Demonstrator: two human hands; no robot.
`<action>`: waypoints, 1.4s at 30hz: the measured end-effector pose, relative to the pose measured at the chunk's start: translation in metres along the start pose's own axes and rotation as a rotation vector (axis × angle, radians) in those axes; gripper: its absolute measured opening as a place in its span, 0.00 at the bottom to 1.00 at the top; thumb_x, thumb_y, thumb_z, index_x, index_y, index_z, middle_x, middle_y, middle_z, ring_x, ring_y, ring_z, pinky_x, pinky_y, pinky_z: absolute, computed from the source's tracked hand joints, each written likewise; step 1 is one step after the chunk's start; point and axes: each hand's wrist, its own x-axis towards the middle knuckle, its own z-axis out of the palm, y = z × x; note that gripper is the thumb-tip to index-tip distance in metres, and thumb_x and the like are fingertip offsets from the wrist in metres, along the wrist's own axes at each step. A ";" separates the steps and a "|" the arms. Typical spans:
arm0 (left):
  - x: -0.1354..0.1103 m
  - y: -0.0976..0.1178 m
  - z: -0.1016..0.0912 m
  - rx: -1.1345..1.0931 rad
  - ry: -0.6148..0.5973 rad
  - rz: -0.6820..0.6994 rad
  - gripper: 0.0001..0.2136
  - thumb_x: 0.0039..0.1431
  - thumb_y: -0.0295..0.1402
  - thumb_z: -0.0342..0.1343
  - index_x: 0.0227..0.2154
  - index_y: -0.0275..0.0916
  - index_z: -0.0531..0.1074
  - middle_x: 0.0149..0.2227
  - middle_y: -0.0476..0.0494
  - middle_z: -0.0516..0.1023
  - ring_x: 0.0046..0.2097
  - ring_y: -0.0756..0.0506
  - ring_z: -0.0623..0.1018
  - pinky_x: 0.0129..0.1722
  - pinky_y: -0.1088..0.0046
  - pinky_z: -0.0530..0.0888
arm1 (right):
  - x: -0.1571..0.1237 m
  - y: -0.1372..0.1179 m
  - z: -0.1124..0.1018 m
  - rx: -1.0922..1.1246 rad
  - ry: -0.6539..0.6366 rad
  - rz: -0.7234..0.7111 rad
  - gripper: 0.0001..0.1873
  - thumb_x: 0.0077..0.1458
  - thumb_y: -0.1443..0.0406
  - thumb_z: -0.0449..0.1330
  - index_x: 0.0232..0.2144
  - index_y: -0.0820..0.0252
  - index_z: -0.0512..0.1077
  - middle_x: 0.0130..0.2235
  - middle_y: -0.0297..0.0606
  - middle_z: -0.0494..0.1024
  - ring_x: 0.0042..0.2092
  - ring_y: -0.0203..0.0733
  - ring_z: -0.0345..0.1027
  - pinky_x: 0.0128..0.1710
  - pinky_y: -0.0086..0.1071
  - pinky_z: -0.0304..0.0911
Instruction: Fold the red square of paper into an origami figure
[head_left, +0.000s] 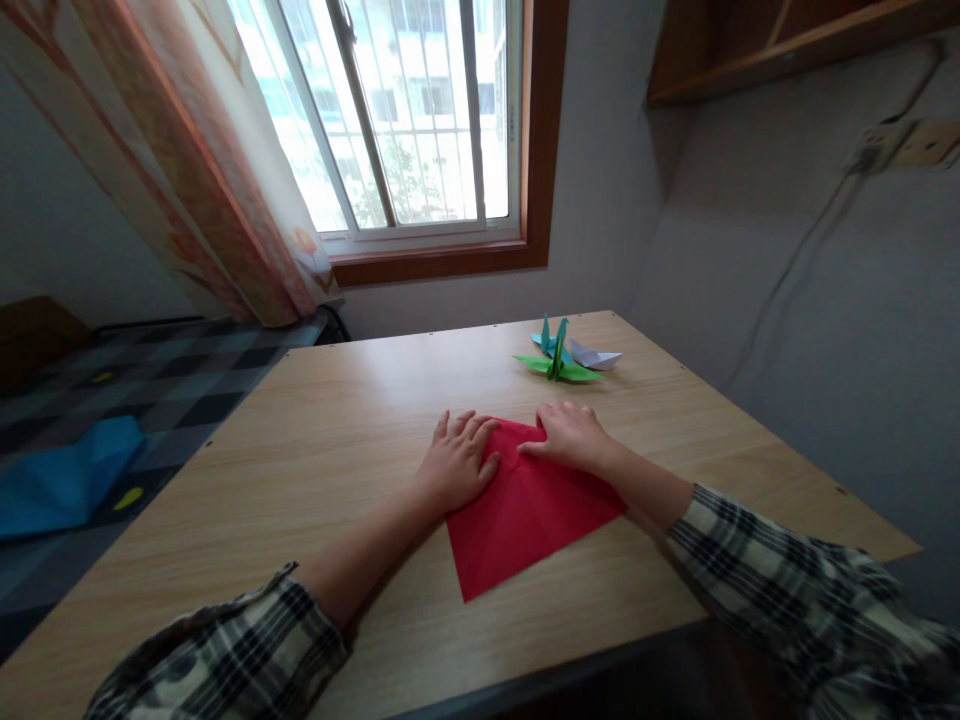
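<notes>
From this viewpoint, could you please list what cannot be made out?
Head view: part of the red creased paper sheet, under the left hand and right hand.
Head view: part of the teal paper bird, behind the green paper bird.
Head view: part of the blue creased paper, cut off by the left edge.

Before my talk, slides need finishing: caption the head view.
Left hand and right hand on creased red paper, green folded bird beyond.

Counting one left hand, one right hand, two sleeves; near, one red sheet; left, one blue sheet; far, three paper figures; one table, one window, one curtain, one shelf.
</notes>
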 end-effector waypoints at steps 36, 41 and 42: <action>0.000 -0.013 0.002 -0.063 0.026 0.024 0.23 0.66 0.47 0.49 0.58 0.41 0.68 0.61 0.36 0.71 0.66 0.33 0.63 0.68 0.44 0.51 | -0.058 -0.017 0.018 -0.135 0.204 -0.351 0.18 0.67 0.70 0.53 0.56 0.63 0.71 0.52 0.50 0.78 0.51 0.51 0.70 0.47 0.42 0.60; 0.001 -0.015 0.005 -0.057 0.042 0.006 0.26 0.66 0.47 0.49 0.62 0.38 0.64 0.61 0.33 0.71 0.67 0.33 0.62 0.69 0.45 0.50 | -0.059 -0.021 0.027 -0.204 0.202 -0.372 0.21 0.66 0.72 0.52 0.59 0.65 0.69 0.56 0.53 0.75 0.50 0.52 0.72 0.45 0.42 0.65; 0.001 -0.015 0.006 -0.057 0.042 0.004 0.28 0.66 0.47 0.49 0.63 0.37 0.62 0.62 0.33 0.70 0.67 0.33 0.62 0.69 0.46 0.50 | -0.060 -0.022 0.029 -0.217 0.197 -0.376 0.21 0.66 0.73 0.52 0.60 0.66 0.69 0.57 0.53 0.75 0.50 0.52 0.72 0.45 0.42 0.66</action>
